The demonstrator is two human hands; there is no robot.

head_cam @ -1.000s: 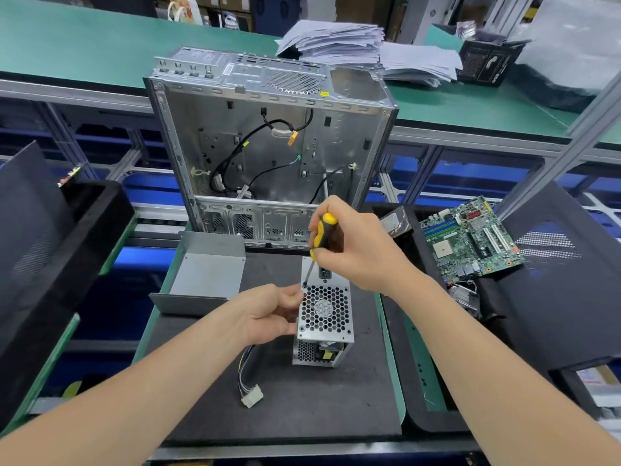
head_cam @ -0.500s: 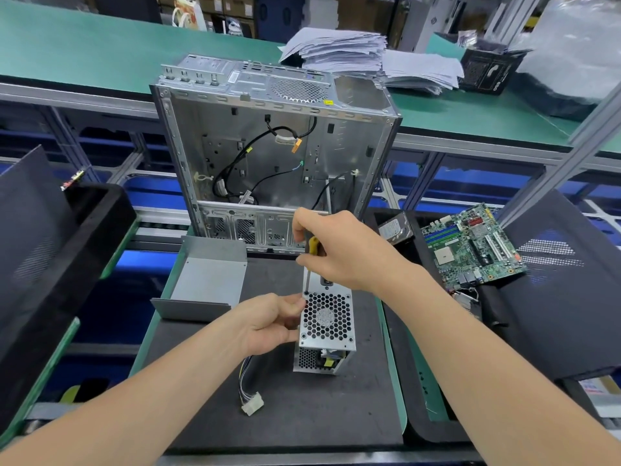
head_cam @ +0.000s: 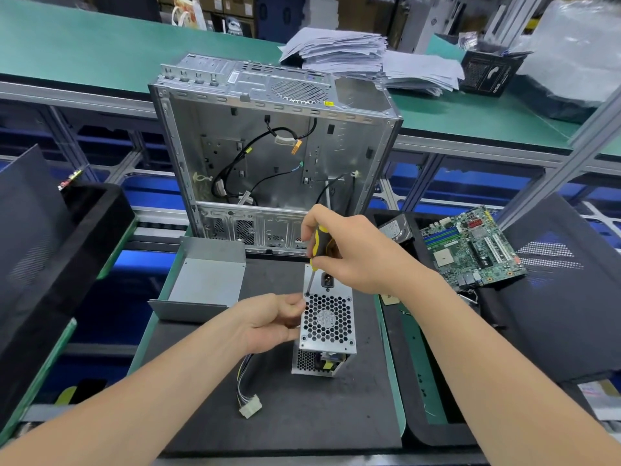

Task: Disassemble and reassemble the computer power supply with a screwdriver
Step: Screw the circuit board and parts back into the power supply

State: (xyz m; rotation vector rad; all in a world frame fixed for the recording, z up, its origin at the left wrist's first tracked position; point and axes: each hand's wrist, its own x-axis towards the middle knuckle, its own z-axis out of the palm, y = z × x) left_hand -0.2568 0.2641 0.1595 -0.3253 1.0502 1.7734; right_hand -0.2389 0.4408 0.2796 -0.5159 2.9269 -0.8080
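Observation:
A silver power supply (head_cam: 327, 322) stands on end on the black mat (head_cam: 295, 418), its honeycomb fan grille facing up. My left hand (head_cam: 268, 322) grips its left side. My right hand (head_cam: 349, 253) holds a yellow-and-black screwdriver (head_cam: 317, 248) nearly upright, its tip set at the screw in the grille's upper left corner. A bundle of wires ending in a white connector (head_cam: 250, 406) trails from the unit's lower left. The grey metal cover (head_cam: 205, 284) lies on the mat to the left.
An open, empty computer case (head_cam: 268, 156) with loose black cables stands behind the mat. A green motherboard (head_cam: 470, 248) and a hard drive (head_cam: 396, 228) lie in a black tray (head_cam: 551, 324) on the right. Another black tray (head_cam: 50, 250) sits at left. Stacked papers (head_cam: 353, 55) lie on the far green bench.
My right hand has shifted on the screwdriver handle, turning it, while the tip stays at the same corner screw. My left hand keeps hold of the power supply.

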